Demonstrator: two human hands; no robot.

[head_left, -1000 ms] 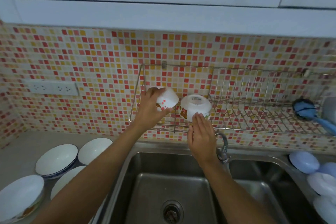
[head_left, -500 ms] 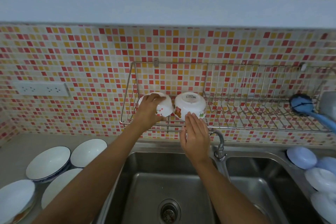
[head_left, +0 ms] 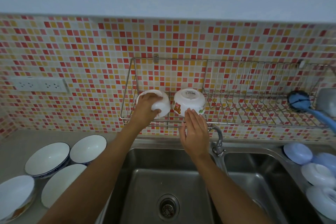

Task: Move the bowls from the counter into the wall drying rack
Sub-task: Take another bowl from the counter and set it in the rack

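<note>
Bowls are seen in two places: two upside down in the wall drying rack [head_left: 236, 123], four upright on the counter [head_left: 16, 151]. The fingers [head_left: 158, 97] of the left hand [head_left: 145, 109] are curled over a small white bowl [head_left: 162, 105], which is gripped between fingers and thumb at the left end of the rack. The fingers [head_left: 192, 114] of the right hand [head_left: 195, 132] are held straight and pressed together, their tips laid against the near side of a bear-printed bowl [head_left: 189, 101], which is set base up just beside the first; whether the two bowls touch cannot be told. Both forearms are stretched over a steel sink [head_left: 163, 178]. On the counter to the left, four white bowls [head_left: 47, 158] are grouped close together. A blue brush [head_left: 298, 101] is lodged at the rack's right end, and pale lids [head_left: 298, 152] are lined up right of the sink.
</note>
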